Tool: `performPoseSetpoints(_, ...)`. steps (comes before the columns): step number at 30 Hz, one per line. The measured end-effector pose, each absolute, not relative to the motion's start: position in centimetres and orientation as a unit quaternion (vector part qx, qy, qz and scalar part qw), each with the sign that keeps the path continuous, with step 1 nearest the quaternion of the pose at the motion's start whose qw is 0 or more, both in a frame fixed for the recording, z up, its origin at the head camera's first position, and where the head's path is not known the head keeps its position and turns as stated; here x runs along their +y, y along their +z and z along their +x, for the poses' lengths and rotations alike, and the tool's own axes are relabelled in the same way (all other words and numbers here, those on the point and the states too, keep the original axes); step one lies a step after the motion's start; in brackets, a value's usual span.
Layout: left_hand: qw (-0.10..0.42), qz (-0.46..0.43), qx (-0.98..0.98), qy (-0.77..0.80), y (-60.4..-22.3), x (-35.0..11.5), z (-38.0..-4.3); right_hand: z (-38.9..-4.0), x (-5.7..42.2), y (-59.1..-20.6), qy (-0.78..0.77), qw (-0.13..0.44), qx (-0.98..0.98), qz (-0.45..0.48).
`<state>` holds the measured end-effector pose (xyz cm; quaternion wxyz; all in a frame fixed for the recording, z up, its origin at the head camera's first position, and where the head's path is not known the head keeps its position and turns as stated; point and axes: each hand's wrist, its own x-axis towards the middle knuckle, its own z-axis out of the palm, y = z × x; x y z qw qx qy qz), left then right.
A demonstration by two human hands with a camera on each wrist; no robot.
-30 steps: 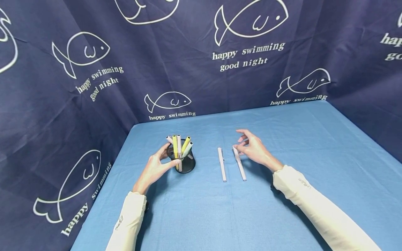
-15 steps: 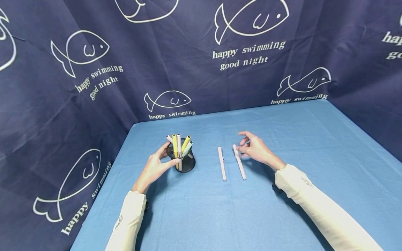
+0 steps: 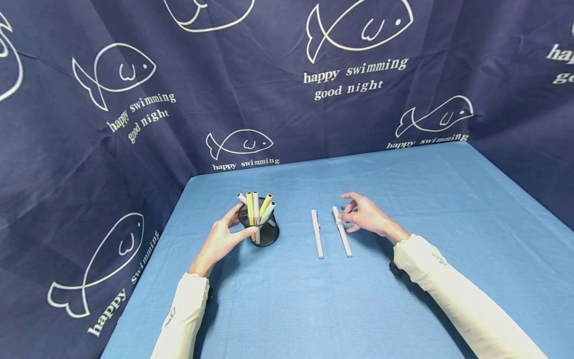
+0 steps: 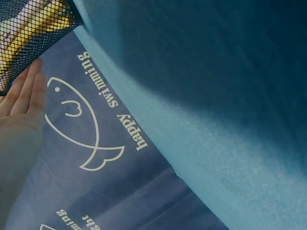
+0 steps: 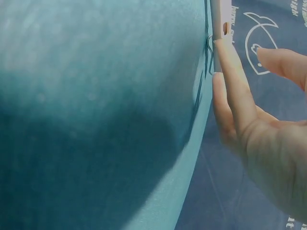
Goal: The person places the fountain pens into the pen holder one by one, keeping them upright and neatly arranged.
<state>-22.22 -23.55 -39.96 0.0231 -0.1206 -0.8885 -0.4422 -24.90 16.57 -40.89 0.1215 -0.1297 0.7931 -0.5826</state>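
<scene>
In the head view my left hand (image 3: 222,238) holds a black mesh pen holder (image 3: 269,237), thumb at its near side and fingers behind. Several capped pens or markers stand in it, among them a yellow one (image 3: 249,204) and a pale green one (image 3: 267,213). My right hand (image 3: 366,216) is at the upper part of a pale pink pen (image 3: 344,240) lying on the table. In the right wrist view, extended fingers (image 5: 238,88) touch that pen (image 5: 221,19), while the thumb stays apart from it. Another pale pink pen (image 3: 317,234) lies left of it.
A blue cloth (image 3: 287,309) covers the table. Dark blue fabric (image 3: 287,114) printed with white fish and lettering hangs behind and at both sides. The table's left edge runs close past the left forearm.
My right hand has shifted slightly rightward and toward me, its fingertips now lower along the right pen. The left hand and pen holder stay in place.
</scene>
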Motion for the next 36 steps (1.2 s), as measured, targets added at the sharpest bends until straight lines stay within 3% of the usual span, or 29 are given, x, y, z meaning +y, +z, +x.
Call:
performPoseSetpoints(14, 0.021, -0.114, -0.891, -0.438, -39.8, -23.6, -22.1, -25.2, 16.6, -41.0, -0.595, 0.178, 0.777, -0.104)
performPoseSetpoints(36, 0.016, -0.117, -0.89, -0.44, -39.8, -23.5, -22.1, -25.5, 15.7, -41.2, -0.572, 0.19, 0.794, -0.076)
